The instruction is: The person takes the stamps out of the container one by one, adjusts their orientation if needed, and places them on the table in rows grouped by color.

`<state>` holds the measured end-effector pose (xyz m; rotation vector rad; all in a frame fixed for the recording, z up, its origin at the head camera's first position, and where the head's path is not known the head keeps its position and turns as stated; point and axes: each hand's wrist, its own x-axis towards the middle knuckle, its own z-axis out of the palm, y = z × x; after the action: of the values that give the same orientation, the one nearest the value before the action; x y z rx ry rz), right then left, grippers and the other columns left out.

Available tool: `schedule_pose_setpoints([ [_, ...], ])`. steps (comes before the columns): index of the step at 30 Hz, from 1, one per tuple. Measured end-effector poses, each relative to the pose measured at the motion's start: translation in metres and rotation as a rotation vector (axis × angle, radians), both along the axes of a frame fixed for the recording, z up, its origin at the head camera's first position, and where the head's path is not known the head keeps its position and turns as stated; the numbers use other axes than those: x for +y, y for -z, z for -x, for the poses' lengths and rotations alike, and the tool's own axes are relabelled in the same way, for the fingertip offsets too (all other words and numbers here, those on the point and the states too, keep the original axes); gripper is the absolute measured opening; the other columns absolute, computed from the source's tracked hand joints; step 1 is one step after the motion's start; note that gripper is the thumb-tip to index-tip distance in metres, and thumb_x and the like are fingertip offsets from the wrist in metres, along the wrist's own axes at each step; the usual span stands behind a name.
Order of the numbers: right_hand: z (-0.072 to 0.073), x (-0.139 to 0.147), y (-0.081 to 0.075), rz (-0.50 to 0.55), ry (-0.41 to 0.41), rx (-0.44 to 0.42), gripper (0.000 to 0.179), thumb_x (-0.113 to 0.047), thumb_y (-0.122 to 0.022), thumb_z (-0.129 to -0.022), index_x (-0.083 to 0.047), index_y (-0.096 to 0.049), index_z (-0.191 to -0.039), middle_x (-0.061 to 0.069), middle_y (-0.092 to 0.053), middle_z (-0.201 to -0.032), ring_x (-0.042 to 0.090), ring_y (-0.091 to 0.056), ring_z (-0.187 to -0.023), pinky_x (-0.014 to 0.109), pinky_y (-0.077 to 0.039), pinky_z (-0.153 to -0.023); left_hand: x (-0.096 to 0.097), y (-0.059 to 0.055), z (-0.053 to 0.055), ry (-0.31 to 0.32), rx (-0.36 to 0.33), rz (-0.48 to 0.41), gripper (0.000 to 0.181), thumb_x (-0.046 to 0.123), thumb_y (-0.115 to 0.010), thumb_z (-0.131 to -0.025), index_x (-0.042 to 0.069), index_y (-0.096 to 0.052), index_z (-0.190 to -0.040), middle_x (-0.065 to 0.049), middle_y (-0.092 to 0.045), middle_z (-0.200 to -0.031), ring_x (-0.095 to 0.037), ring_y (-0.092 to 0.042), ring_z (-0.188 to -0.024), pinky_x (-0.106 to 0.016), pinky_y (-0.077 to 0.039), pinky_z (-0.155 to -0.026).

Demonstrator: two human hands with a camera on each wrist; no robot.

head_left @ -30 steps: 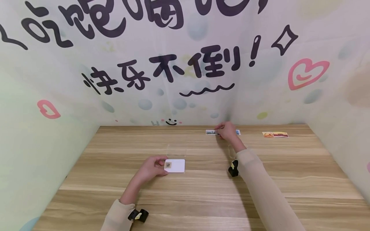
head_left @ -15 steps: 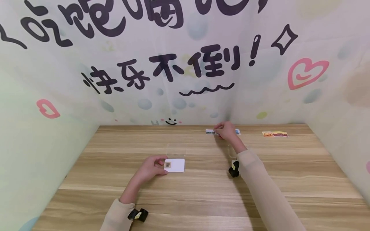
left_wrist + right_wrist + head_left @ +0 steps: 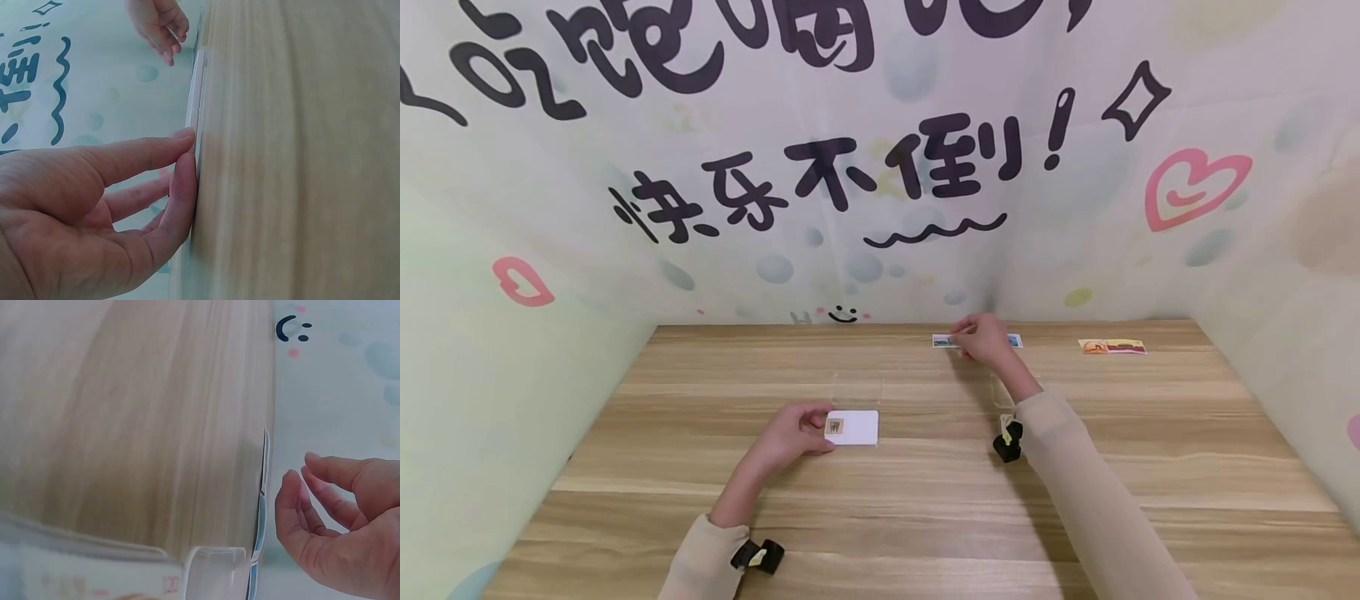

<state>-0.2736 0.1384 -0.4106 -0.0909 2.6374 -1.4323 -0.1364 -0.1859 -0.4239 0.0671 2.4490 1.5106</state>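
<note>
While the left hand [image 3: 788,435] held the card [image 3: 859,427], I had the right hand [image 3: 987,340], loosely curled, empty, over the crosswise strip [image 3: 942,341].

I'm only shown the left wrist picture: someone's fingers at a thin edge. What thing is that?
Observer: A white card; the head view shows a small brown picture at its left end.
Visitor: And that other hand at the top, is it touching anything?
Observer: Seemingly not; the right wrist view shows a gap between its fingers and a blue-and-white strip.
Visitor: Any more strips?
Observer: Yes; in the head view, a yellow-and-red strip lies farther right on the table.
</note>
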Motion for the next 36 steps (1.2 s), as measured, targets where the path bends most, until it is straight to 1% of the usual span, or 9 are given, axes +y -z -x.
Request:
schedule_pose_setpoints([
  [6,-0.003,-0.002,0.002,0.000,-0.008,0.011,0.023,-0.006,-0.066,-0.101,0.010,-0.070,-0.116,0.025,-0.074,-0.098,0.013,-0.062,-0.063,0.021,-0.051,-0.057,0.000,0.001,0.000,-0.007,-0.004,-0.022,0.055,-0.015,-0.080,-0.078,-0.017,-0.062,-0.131,-0.015,-0.056,-0.098,-0.015,-0.058,-0.076,-0.022,-0.058,-0.066],
  [9,-0.004,-0.004,0.002,-0.009,-0.016,0.012,0.024,-0.007,-0.066,-0.101,0.010,-0.070,-0.118,0.024,-0.073,-0.096,0.014,-0.062,-0.063,0.021,-0.049,-0.057,0.000,0.000,0.000,0.003,-0.002,-0.020,0.056,-0.015,-0.080,-0.079,-0.018,-0.061,-0.131,-0.015,-0.056,-0.098,-0.015,-0.058,-0.076,-0.022,-0.058,-0.066],
  [16,-0.010,-0.008,-0.001,-0.013,-0.027,0.015,0.025,-0.007,-0.068,-0.101,0.010,-0.071,-0.120,0.024,-0.073,-0.095,0.017,-0.064,-0.065,0.025,-0.052,-0.059,0.000,-0.001,-0.001,-0.003,-0.009,-0.013,0.056,-0.015,-0.080,-0.078,-0.017,-0.061,-0.131,-0.016,-0.055,-0.099,-0.016,-0.058,-0.077,-0.022,-0.058,-0.066],
  [19,-0.012,-0.010,-0.002,-0.006,-0.030,0.018,0.024,-0.006,-0.068,-0.100,0.010,-0.071,-0.118,0.024,-0.073,-0.092,0.016,-0.063,-0.063,0.024,-0.052,-0.059,0.000,-0.001,0.000,-0.002,-0.011,-0.018,0.056,-0.015,-0.080,-0.079,-0.017,-0.061,-0.131,-0.016,-0.055,-0.099,-0.016,-0.058,-0.077,-0.022,-0.058,-0.066],
  [23,-0.015,-0.012,-0.002,0.008,-0.033,0.021,0.024,-0.005,-0.069,-0.099,0.010,-0.071,-0.118,0.023,-0.074,-0.086,0.015,-0.062,-0.060,0.022,-0.049,-0.056,0.000,-0.001,-0.001,-0.006,-0.010,-0.014,0.055,-0.015,-0.080,-0.079,-0.017,-0.061,-0.131,-0.016,-0.056,-0.099,-0.016,-0.058,-0.077,-0.022,-0.058,-0.066],
  [27,-0.019,-0.014,-0.004,0.032,-0.043,0.022,0.025,-0.005,-0.068,-0.099,0.011,-0.071,-0.118,0.021,-0.071,-0.078,0.015,-0.061,-0.058,0.025,-0.050,-0.056,0.000,0.000,-0.001,-0.005,-0.008,-0.016,0.055,-0.016,-0.080,-0.079,-0.017,-0.061,-0.131,-0.016,-0.056,-0.099,-0.016,-0.057,-0.077,-0.022,-0.058,-0.066],
  [29,-0.020,-0.015,-0.004,0.045,-0.047,0.025,0.024,-0.004,-0.068,-0.099,0.011,-0.070,-0.117,0.020,-0.071,-0.078,0.014,-0.061,-0.057,0.026,-0.052,-0.057,0.000,0.000,-0.001,-0.003,-0.009,-0.021,0.055,-0.016,-0.079,-0.079,-0.018,-0.061,-0.131,-0.016,-0.055,-0.099,-0.016,-0.057,-0.077,-0.022,-0.058,-0.066],
  [33,-0.024,-0.016,-0.006,0.062,-0.048,0.030,0.024,-0.004,-0.068,-0.099,0.012,-0.070,-0.117,0.020,-0.071,-0.082,0.014,-0.061,-0.059,0.026,-0.054,-0.058,0.000,0.000,-0.001,0.003,-0.004,-0.022,0.055,-0.016,-0.080,-0.078,-0.018,-0.061,-0.130,-0.016,-0.056,-0.098,-0.016,-0.057,-0.076,-0.022,-0.058,-0.066],
  [36,-0.027,-0.017,-0.007,0.063,-0.046,0.037,0.024,-0.005,-0.068,-0.099,0.011,-0.071,-0.117,0.016,-0.068,-0.079,0.015,-0.061,-0.060,0.025,-0.053,-0.058,0.000,0.000,-0.001,0.007,-0.005,-0.028,0.056,-0.016,-0.080,-0.079,-0.018,-0.061,-0.131,-0.016,-0.056,-0.098,-0.016,-0.057,-0.076,-0.022,-0.059,-0.066],
])
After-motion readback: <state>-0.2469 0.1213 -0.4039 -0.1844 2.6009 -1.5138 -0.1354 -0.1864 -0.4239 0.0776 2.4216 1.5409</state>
